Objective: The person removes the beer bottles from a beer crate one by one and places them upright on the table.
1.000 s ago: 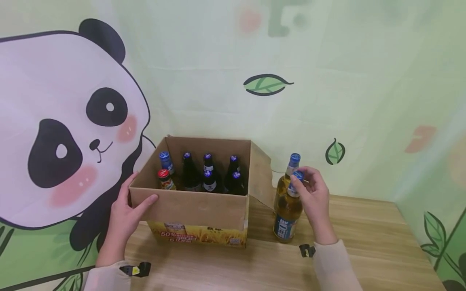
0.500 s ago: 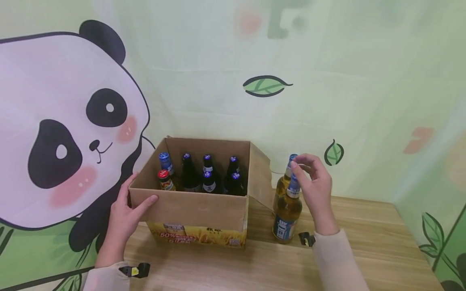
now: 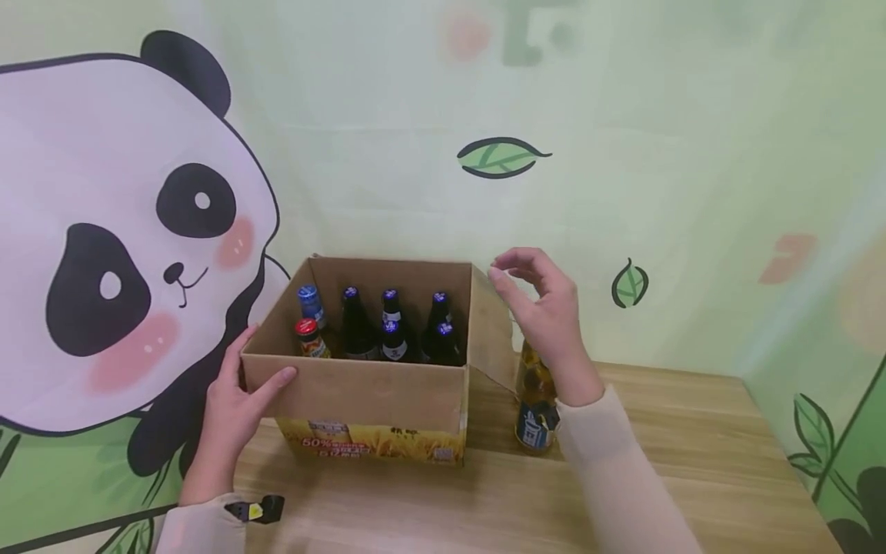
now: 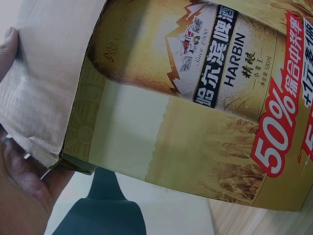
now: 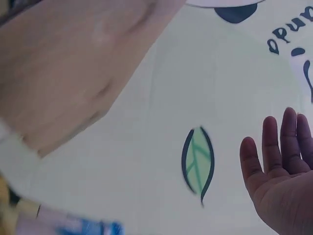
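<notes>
1. Where the cardboard box (image 3: 353,396) stands on the table (image 3: 388,508), its top is unclosed, with a side flap (image 3: 490,331) angled out to the right.
2. Its yellow side reads "HARBIN", "哈尔滨啤酒", "Since 1900", "580ml" and a red-outlined "50%"; some further print is cut off.
3. Five dark bottles (image 3: 358,331) with blue caps stand inside, towards the middle and right. Their neck labels are too small to read.
4. At the left inside stand a red-capped bottle (image 3: 313,342) and, behind it, a blue-necked bottle (image 3: 311,304).
5. The left hand (image 3: 238,400) grips the box at its near left corner, thumb on the front panel, fingers round the side.
6. The right hand (image 3: 547,308) is raised beside the side flap, fingers lightly bent and apart from the thumb, holding nothing.
7. Behind and below that hand, an amber bottle (image 3: 534,427) stands on the table, partly hidden; its blue label shows white characters, not clearly legible.
8. The backdrop (image 3: 388,185) carries a panda (image 3: 83,169) and green leaves; dark lettering (image 5: 296,24) runs off the right wrist view's edge, its full word unreadable.
</notes>
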A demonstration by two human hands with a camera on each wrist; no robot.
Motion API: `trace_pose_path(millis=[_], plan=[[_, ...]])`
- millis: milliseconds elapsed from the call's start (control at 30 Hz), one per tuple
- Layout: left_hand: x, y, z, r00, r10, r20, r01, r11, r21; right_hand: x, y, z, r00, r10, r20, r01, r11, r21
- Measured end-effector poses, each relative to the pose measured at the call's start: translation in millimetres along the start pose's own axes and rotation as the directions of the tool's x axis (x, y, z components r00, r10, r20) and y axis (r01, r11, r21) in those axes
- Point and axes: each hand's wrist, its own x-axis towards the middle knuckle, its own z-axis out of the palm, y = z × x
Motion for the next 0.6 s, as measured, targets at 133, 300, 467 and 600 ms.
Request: trace_pose_path(millis=[133, 300, 467, 600], plan=[[0.4, -2.2, -1.5, 1.000, 0.004, -0.001, -0.004, 1.000, 0.005, 12.5, -8, 33, 0.988, 0.070, 0.136, -0.071, 0.997, 0.003], [0.3, -5.0, -0.3, 1.000, 0.014, -0.005, -0.014, 1.000, 0.006, 21.6, -15, 76, 0.929, 0.177, 0.324, -0.179, 0.984, -0.024], [2.6, -6.3, 1.4, 0.999, 0.039, -0.017, -0.039, 0.999, -0.003, 28.0, -16, 115, 0.853, 0.283, 0.438, -0.283, 0.957, -0.067], [2.2, -7.0, 2.5, 0.998, 0.055, -0.027, -0.055, 0.998, 0.000, 29.4, -12, 144, 0.777, 0.358, 0.518, -0.353, 0.929, -0.113]])
